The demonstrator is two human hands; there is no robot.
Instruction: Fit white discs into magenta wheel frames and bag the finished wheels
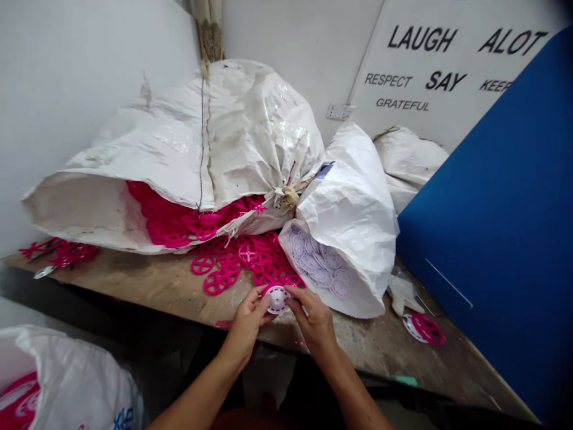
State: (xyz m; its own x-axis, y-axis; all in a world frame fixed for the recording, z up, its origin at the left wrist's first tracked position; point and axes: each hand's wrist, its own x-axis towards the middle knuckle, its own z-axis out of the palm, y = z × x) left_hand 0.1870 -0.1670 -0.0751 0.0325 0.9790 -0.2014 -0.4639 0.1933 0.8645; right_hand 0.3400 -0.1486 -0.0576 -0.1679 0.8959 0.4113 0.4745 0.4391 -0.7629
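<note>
Between both hands, above the table's front edge, is a white plastic disc (pixel 277 300) with a pink rim piece behind it. My left hand (pixel 248 319) grips its left side, thumb on the face. On the right side my right hand (pixel 313 315) pinches the disc's edge with thumb and fingers. Just beyond the hands lies a heap of pink spoked wheels (pixel 228 272). Pale lilac-white discs (pixel 320 263) fill the mouth of a white sack (pixel 353 209) right of the heap.
A large white sack (pixel 250 131) lies at the back, its mouth showing more pink wheels (pixel 174 221). Pink and white pieces (pixel 430 328) rest by a blue panel (pixel 496 239). Another sack (pixel 80 376) stands lower left, and pink scraps (pixel 67 252) lie on the table's (pixel 147 278) left end.
</note>
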